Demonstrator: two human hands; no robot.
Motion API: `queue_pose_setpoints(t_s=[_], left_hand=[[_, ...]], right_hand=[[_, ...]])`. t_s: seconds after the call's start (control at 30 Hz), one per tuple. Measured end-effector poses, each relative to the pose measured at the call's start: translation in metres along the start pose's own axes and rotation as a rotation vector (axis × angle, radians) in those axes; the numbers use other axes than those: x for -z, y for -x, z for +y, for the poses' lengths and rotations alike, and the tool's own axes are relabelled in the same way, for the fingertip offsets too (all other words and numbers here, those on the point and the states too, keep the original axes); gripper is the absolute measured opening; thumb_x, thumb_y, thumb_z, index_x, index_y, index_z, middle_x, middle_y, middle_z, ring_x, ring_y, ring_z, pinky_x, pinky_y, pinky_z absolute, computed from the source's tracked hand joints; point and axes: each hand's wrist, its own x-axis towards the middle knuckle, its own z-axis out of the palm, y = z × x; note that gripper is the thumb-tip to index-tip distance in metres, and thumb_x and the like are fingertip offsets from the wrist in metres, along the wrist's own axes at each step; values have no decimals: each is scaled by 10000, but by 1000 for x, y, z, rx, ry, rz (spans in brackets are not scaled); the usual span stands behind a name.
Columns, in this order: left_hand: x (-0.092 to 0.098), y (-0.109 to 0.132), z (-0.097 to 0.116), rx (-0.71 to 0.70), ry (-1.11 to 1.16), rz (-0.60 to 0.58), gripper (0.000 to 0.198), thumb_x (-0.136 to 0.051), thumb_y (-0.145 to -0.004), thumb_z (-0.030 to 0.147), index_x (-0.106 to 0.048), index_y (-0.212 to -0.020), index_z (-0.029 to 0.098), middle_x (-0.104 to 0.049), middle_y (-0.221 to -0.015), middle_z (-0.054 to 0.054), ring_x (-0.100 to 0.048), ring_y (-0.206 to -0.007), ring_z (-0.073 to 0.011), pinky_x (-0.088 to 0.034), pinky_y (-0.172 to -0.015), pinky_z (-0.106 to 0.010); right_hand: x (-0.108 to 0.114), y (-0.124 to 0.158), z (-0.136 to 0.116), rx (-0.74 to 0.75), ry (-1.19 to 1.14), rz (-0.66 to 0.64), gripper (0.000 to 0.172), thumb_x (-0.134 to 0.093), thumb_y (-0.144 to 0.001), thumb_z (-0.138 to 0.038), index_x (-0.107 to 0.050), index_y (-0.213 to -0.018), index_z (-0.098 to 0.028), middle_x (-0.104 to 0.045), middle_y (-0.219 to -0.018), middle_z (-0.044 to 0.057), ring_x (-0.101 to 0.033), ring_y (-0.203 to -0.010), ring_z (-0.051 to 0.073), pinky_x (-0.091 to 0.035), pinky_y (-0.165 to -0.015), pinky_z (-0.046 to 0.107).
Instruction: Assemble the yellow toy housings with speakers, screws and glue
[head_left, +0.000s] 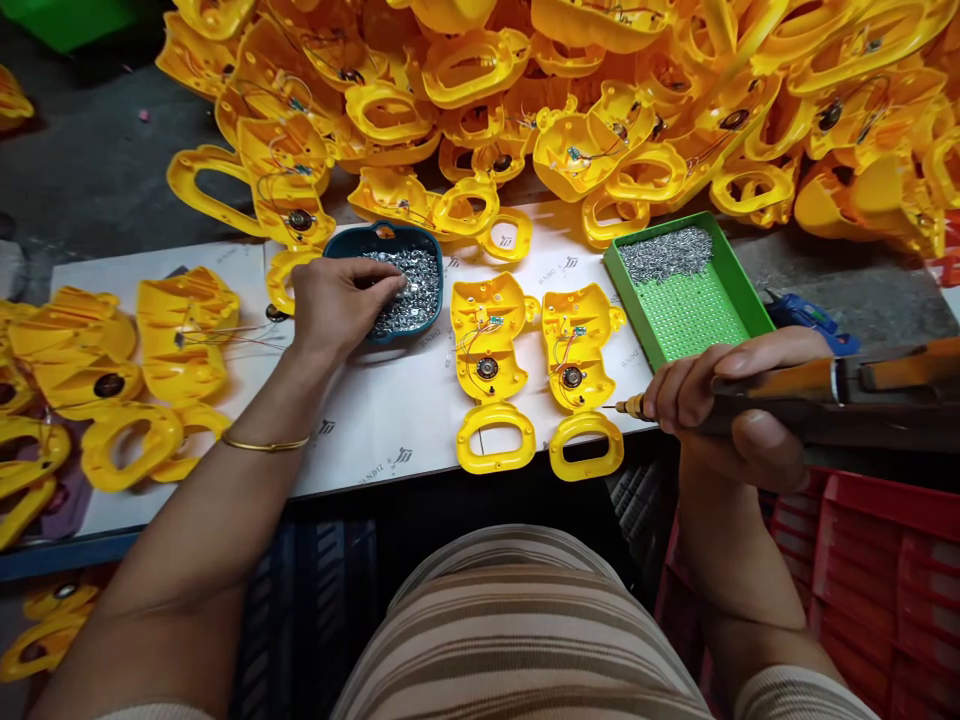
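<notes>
My left hand reaches over a dark teal bowl of small shiny metal parts. Its thumb and fingers are pinched together at the parts; whatever lies between the fingertips is hidden. My right hand is wrapped round a power screwdriver, whose thin bit points left. The bit's tip is close to the right one of two yellow plastic shells. The left shell lies beside it, also hollow side up. Both have a looped handle, wires, a small green board and a round speaker.
A green tray holding small screws stands right of the shells, with blue-handled pliers beyond it. Many yellow shells are heaped at the back. More shells lie left. A red crate sits below right.
</notes>
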Motion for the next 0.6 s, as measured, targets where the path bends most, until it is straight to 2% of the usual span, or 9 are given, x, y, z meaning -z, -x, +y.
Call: queue_pose_setpoints(t_s=[0.07,0.1,0.17,0.23,0.33,0.4,0.47,0.6], left_hand=[[1,16,16,-1,100,46,191,-722,-788,262,-765,-963,198,-767,-913,-4,-693,-840,-160,-550,-865,-331],[0,28,27,-2,178,31,192,-725,-785,261,-765,-969,226,-766,-931,-1,-699,-860,-164,-553,-876,-312],[-5,56,53,-5,394,-107,156,-747,-762,277,-769,-909,228,-766,-890,-4,-706,-813,-164,-574,-816,-278],[-16,84,79,46,602,-347,137,-730,-779,279,-758,-865,177,-766,-884,-37,-712,-793,-166,-585,-770,-273],[-33,115,106,252,911,-536,219,-736,-777,320,-718,-895,137,-762,-927,-83,-730,-803,-183,-601,-717,-263],[-42,127,113,391,1048,-600,343,-743,-774,365,-691,-1024,136,-760,-958,-99,-739,-812,-197,-609,-676,-260],[-46,133,116,466,1121,-628,430,-748,-768,406,-681,-1094,134,-756,-991,-112,-740,-851,-214,-616,-687,-269],[-49,138,118,517,1159,-629,412,-766,-743,438,-726,-1010,127,-753,-1003,-117,-736,-892,-239,-620,-689,-276]], right_hand=[[-1,-1,0,17,-7,3,191,-666,-757,-313,-637,-921,-219,-489,-522,-57,-481,-353,119,-426,-318,254],[-1,-2,0,20,-11,13,186,-658,-758,-309,-635,-921,-221,-489,-524,-58,-477,-354,118,-430,-321,255],[-5,-4,1,26,-23,31,166,-642,-775,-307,-625,-914,-218,-481,-534,-55,-469,-356,117,-436,-330,263],[-12,-6,-1,40,-45,39,142,-630,-798,-304,-607,-907,-216,-460,-542,-54,-449,-353,113,-430,-335,271],[-22,-7,-11,29,-54,27,127,-642,-818,-325,-599,-901,-240,-439,-536,-55,-426,-353,116,-414,-337,283],[-28,-6,-21,-18,-38,49,143,-675,-808,-354,-610,-891,-258,-451,-524,-49,-433,-367,131,-420,-352,303],[-32,-5,-29,-61,-43,97,165,-707,-789,-370,-623,-880,-260,-462,-518,-44,-441,-375,141,-426,-365,318],[-37,-3,-32,-91,-79,88,170,-700,-805,-363,-620,-908,-255,-469,-539,-43,-458,-381,138,-439,-386,319]])
